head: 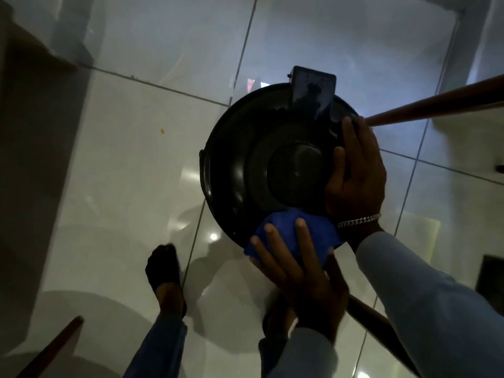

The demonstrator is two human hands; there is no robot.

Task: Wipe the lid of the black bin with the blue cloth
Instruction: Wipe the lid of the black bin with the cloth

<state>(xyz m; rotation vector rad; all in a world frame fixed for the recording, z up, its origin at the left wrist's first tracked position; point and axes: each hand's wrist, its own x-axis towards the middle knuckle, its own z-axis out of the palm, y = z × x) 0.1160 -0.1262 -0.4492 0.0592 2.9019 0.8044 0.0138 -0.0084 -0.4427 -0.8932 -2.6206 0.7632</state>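
Note:
The black bin's round lid [240, 159] fills the middle of the head view, seen from straight above. A crumpled blue cloth [283, 227] lies on the lid's near edge. My left hand [297, 271] presses down on the cloth with spread fingers. My right hand [357, 173], with a silver bracelet at the wrist, lies on the right side of the lid. Its fingertips reach over the far right rim and hold the lid.
A dark flat rectangular object [313, 88] stands at the lid's far rim. Wooden poles cross at the right [441, 105], bottom right [381, 323] and bottom left [54, 345]. My foot in a black sock [163, 266] stands on the glossy white tiles [131, 173]. Dark furniture [30, 132] is at the left.

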